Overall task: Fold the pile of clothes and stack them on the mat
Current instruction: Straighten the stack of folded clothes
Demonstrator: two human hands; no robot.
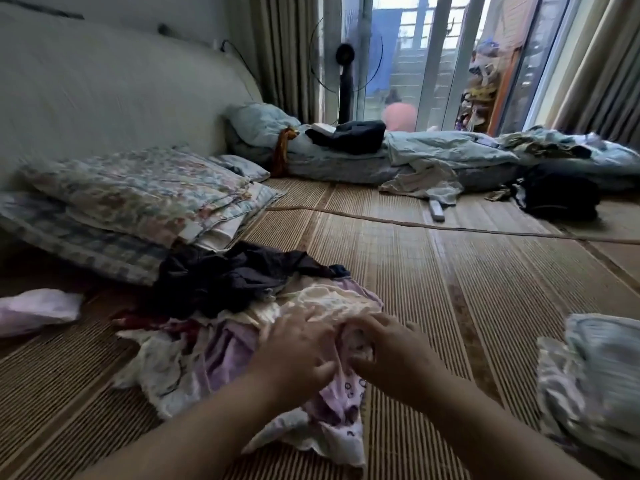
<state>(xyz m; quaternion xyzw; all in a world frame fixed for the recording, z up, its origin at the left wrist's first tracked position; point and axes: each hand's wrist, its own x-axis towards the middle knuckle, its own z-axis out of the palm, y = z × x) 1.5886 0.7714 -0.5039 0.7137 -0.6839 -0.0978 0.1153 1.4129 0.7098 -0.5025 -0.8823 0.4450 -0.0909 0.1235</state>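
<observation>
The left hand [298, 351] lies flat, fingers spread, on a lilac patterned garment [343, 407], while the right hand [391, 351] curls its fingers into the same cloth. The garment tops the pile of clothes [214, 306] on the woven mat [433, 289]. Folded pale blue clothes [599, 375] sit well apart to the right. Farther off, a floral quilt [138, 192] rests on pillows, and a standing fan [345, 81] is by the glass door.
</observation>
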